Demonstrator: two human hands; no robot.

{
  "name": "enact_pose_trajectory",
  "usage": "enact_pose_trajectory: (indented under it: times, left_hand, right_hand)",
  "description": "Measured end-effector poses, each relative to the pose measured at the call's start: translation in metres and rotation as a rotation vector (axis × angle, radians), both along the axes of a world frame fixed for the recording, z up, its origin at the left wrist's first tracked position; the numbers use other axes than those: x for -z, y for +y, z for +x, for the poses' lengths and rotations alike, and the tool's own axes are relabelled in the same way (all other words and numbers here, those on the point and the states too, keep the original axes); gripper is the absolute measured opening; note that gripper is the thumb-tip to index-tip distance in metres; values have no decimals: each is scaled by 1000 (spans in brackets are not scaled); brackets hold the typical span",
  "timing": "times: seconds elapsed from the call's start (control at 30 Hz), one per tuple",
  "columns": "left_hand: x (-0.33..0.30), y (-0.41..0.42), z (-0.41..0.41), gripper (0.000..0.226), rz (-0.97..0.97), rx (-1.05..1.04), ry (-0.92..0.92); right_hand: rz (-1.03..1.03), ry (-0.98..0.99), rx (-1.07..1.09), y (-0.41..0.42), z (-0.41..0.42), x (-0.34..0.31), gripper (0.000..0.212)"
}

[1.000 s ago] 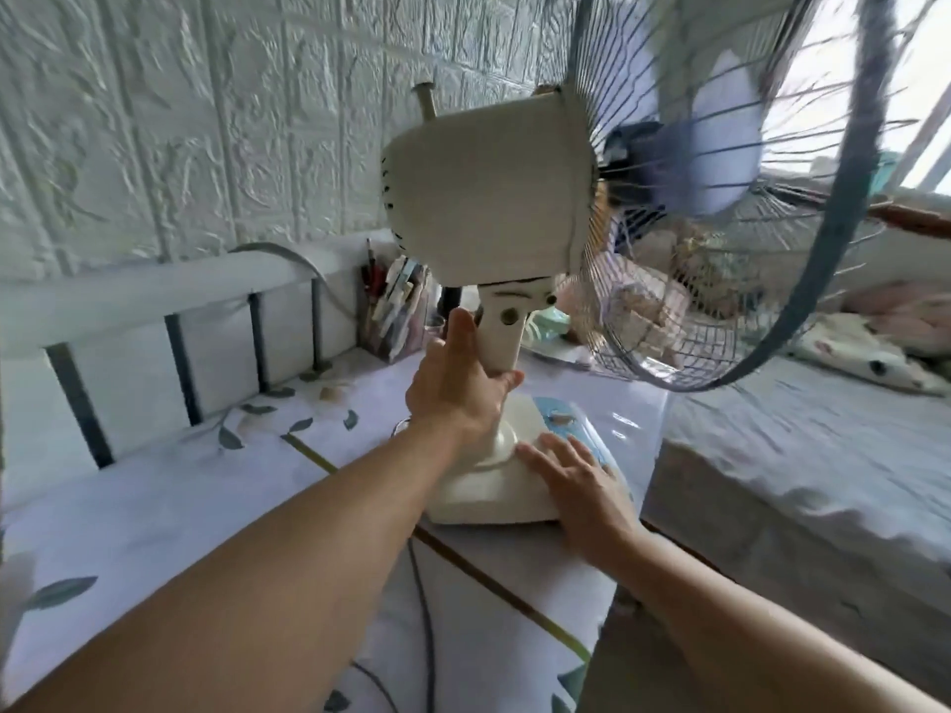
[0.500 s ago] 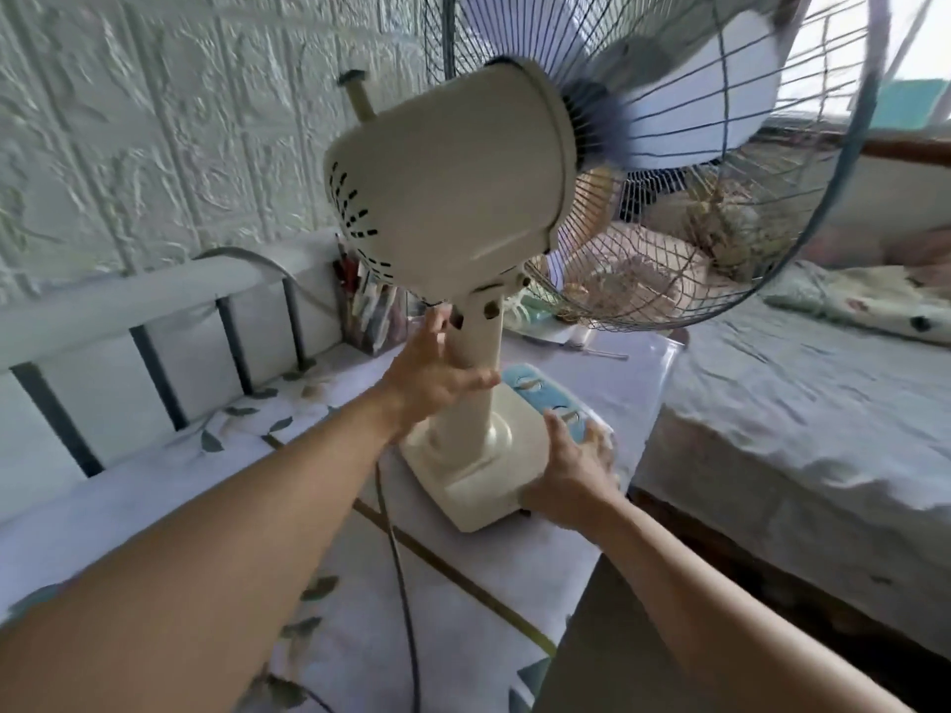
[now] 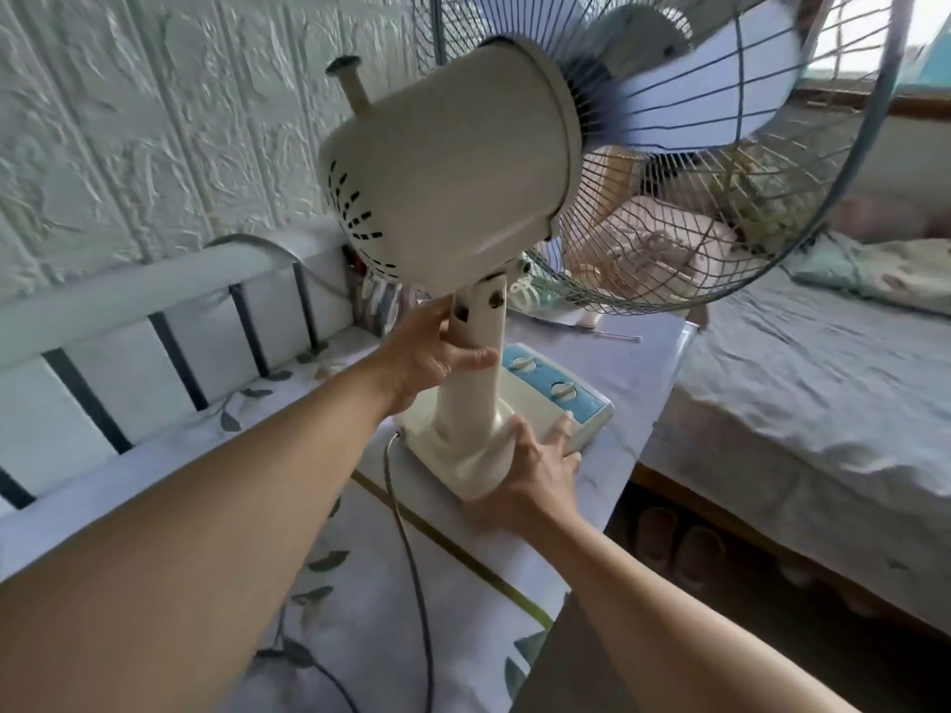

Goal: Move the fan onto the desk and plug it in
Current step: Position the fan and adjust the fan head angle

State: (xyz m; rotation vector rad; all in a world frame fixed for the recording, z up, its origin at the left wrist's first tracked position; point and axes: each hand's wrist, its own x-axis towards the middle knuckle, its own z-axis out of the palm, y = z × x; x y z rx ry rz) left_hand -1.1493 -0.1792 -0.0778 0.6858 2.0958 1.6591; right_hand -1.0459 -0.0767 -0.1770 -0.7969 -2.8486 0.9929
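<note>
Two hands hold a cream fan (image 3: 447,177) that stands on the desk (image 3: 633,362), near the desk's right edge. Its base (image 3: 463,455) rests on the leaf-printed cover, and a blue control panel (image 3: 553,385) with two dials faces up on the base's far side. The left hand (image 3: 427,352) grips the fan's neck (image 3: 476,362) just below the motor housing, thumb lying across the front and fingers curled round the back. The right hand (image 3: 535,470) presses against the near right side of the base, its fingers fairly straight and spread along the edge. The wire cage (image 3: 720,249) and pale blades (image 3: 720,84) tilt up and to the right. A grey cord (image 3: 406,548) leaves the base's left corner and trails toward the viewer across the desk; its plug is out of sight. Behind the desk runs a white rail (image 3: 154,290) against a textured wall (image 3: 128,120). A bed (image 3: 823,383) lies just beside the desk on the right, with slippers (image 3: 679,537) on the floor between them.
</note>
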Motion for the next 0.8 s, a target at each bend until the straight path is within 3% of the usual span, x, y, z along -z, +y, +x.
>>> enact_pose_trajectory:
  times: [0.1,0.27,0.47,0.63,0.8]
  left_hand:
    - [7,6,9,33,19,-121,36]
    - [14,31,28,55,-75,-392,103]
    - [14,60,54,53,-183,-639,190]
    - [11,67,61,52,-190,-680,179]
    - [6,58,62,50,-184,-591,120]
  right_hand:
    - [40,-7,-104,18,2,-5,95]
    - [86,-27,-347,55,6,-18,95]
    - [201,-103,-503,89,-1,-24,108]
    - [224,-134,-525,98,-7,-22,108]
    - [219,-141,-507,92,-1,-21,106]
